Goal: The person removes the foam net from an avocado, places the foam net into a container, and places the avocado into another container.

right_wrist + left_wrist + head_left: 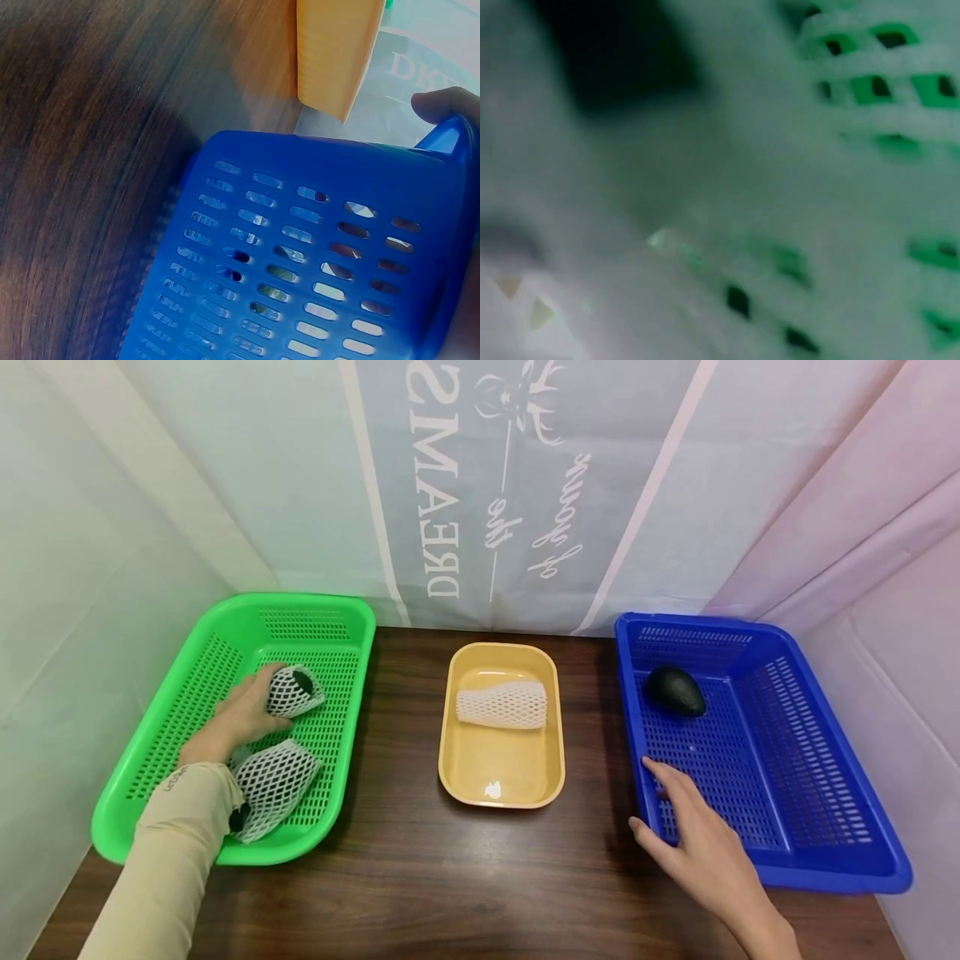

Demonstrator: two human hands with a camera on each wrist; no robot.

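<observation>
In the green basket (352, 718), my left hand (238, 717) grips a dark avocado in a white foam net sleeve (295, 692), thumb on the near side and fingers on the far side. Another netted avocado (276, 781) lies just below that hand, beside the wrist. White netting (870, 195) fills the left wrist view, close and blurred. My right hand (697, 835) is over the left rim of the blue basket (825, 877), fingers loosely extended and holding nothing. Inside that basket a bare dark avocado (675, 691) lies toward the back left.
Between the baskets stands a yellow tray (495, 777) with an empty white foam net sleeve (502, 705) lying across it. All three containers sit on a dark wood table (420, 893). A printed cloth (517, 527) hangs behind, with pale cloth at both sides.
</observation>
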